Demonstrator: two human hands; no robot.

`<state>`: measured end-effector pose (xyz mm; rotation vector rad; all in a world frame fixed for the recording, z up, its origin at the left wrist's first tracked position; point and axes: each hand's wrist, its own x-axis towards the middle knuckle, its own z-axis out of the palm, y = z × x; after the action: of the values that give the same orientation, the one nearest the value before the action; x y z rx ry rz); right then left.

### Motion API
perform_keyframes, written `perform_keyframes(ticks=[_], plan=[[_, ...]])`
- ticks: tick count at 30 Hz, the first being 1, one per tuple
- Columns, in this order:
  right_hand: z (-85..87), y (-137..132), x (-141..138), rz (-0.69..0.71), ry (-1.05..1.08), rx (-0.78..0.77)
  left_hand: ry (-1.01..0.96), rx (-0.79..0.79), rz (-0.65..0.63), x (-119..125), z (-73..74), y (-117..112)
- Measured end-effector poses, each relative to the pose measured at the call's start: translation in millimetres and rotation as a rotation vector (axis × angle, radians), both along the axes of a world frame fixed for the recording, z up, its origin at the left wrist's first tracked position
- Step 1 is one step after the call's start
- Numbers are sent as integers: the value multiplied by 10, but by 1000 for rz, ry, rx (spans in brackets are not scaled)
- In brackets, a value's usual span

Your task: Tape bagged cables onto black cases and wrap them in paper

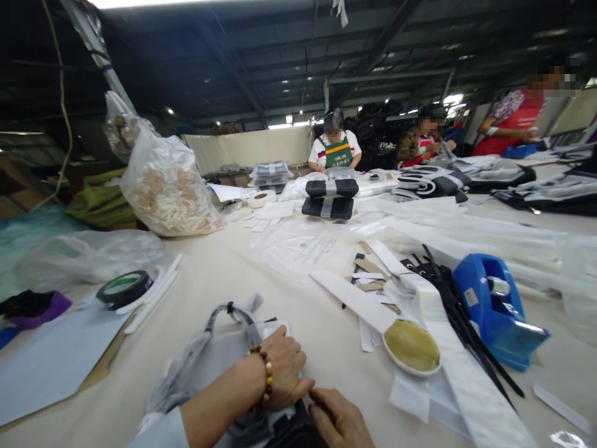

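Black bag [296, 434] lies directly under my fingers [295, 356], on the tabletop [200, 274]; its wrapped handle [211, 322] stands beyond them, leftward. My left hand [282, 367] and right hand [342, 418] bend over it, close together; whether they grip, I cannot tell. It seems light and soft, so its edge should give firmer hold.
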<state>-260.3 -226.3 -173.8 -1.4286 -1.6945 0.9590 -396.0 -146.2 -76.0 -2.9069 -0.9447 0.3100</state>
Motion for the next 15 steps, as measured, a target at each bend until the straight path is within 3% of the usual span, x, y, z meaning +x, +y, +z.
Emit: perform_keyframes(ticks=[5,10,13,15], plan=[[361,562,361,-252,-772,229,-12,-107,64,-38,77,-6],[502,1188,777,-337,-1014,225,-117,-129,76,-54,251,-1],[543,1307,897,-280,-1082,239,-217,-76,46,-155,441,-7],[676,1295,878,-230,-1111,271,-328,8,47,-285,609,-26]])
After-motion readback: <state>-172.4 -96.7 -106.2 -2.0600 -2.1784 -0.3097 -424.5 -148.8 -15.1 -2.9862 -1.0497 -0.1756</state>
